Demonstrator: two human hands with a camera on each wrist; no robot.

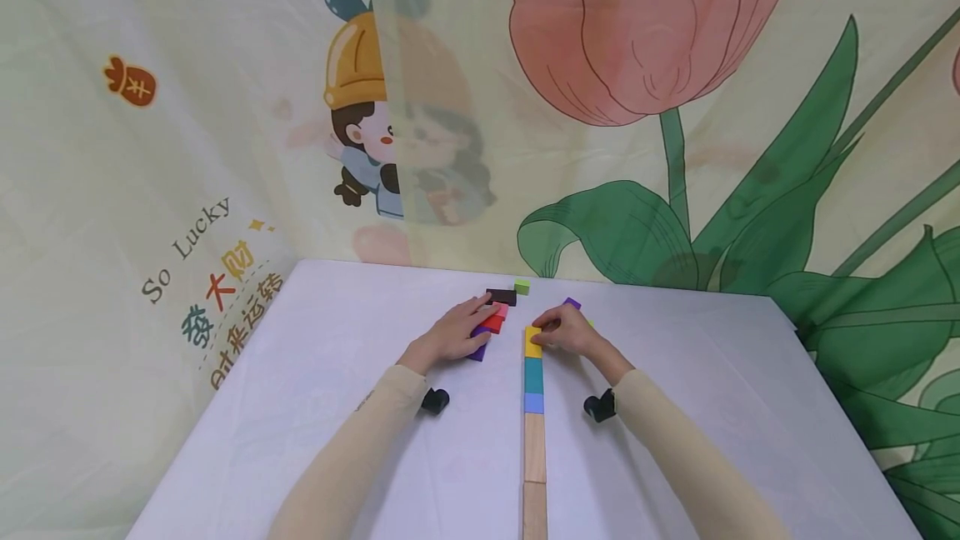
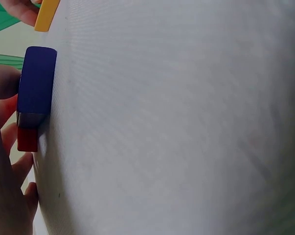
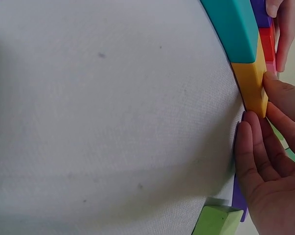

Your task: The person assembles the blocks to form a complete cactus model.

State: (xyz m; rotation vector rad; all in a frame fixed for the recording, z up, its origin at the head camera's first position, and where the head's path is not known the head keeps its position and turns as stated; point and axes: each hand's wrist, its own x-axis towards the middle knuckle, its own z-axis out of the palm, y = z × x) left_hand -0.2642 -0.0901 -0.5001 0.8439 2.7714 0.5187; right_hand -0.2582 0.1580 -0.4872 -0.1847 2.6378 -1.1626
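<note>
My right hand (image 1: 570,330) pinches a yellow block (image 1: 533,347) between thumb and fingertips at the far end of a straight row. The yellow block's near end meets a teal block (image 1: 533,375) in the right wrist view. Nearer in the row come a small blue block (image 1: 533,403) and two plain wooden blocks (image 1: 535,448). To the left, my left hand (image 1: 450,335) lies with fingers spread over a loose cluster. Its thumb touches a dark purple block (image 2: 37,81); a red block (image 1: 492,324), a pink block (image 1: 501,308) and a black block (image 1: 502,298) are by its fingers.
A light green block (image 1: 522,286) stands behind the cluster. Beyond the right hand lie another purple block (image 1: 573,303) and a green block (image 3: 218,223). The white table (image 1: 337,307) ends at a printed cloth backdrop (image 1: 450,248). Black devices (image 1: 435,401) sit at both wrists.
</note>
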